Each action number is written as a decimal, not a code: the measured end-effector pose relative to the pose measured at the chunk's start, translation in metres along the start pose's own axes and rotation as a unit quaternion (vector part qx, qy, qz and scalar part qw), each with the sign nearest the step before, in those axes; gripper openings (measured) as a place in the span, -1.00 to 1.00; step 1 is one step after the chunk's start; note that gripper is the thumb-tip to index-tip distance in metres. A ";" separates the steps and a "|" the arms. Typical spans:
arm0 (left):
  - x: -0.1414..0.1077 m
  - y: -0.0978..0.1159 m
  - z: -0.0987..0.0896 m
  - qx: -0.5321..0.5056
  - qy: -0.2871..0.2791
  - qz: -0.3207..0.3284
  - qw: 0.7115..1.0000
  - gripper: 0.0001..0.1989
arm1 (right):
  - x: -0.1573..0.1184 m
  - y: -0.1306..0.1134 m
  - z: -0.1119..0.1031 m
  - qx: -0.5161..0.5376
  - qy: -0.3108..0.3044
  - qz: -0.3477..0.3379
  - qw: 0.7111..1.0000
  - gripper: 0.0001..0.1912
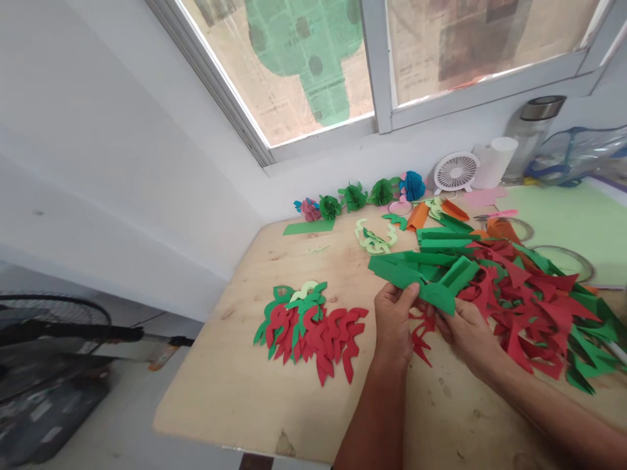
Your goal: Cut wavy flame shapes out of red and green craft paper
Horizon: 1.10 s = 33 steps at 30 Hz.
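A folded piece of green paper point(435, 294) is held up over the table between my two hands. My left hand point(398, 320) pinches its left part, thumb on top. My right hand point(460, 326) grips its lower right edge, and its fingertips are partly hidden behind the paper. Just beyond lie more folded green strips point(445, 238). Right of my hands spreads a heap of red paper scraps point(529, 300) mixed with green ones. To the left rests a pile of cut red wavy shapes point(313, 333) with green cut shapes point(279, 300) beside and under them.
Pale green cutouts point(377, 238) lie on the wooden table point(220, 398). Along the wall stand several honeycomb paper figures point(353, 197), a small white fan point(456, 172) and a glass bottle point(533, 134). A light green sheet point(553, 225) covers the far right.
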<state>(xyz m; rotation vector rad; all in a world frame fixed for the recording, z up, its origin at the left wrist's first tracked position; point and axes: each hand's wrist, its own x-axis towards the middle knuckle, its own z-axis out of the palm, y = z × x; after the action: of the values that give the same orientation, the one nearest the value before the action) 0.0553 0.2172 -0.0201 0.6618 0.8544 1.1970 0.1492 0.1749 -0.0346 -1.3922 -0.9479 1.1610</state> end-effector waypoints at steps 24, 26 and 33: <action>0.002 -0.002 -0.001 -0.031 0.019 -0.008 0.999 -0.86 | 0.000 -0.005 0.001 0.006 -0.005 0.034 0.999 -0.51; 0.002 -0.002 -0.001 -0.034 0.021 -0.005 0.999 -0.86 | 0.000 -0.005 0.001 0.005 -0.006 0.037 0.999 -0.52; 0.002 -0.002 -0.001 -0.033 0.025 -0.003 0.999 -0.83 | -0.001 -0.001 0.000 -0.001 -0.016 0.040 0.999 -0.55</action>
<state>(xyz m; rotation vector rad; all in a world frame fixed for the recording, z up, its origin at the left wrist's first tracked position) 0.0557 0.2186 -0.0223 0.5764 0.8544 1.2350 0.1490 0.1745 -0.0332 -1.4286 -0.9230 1.2445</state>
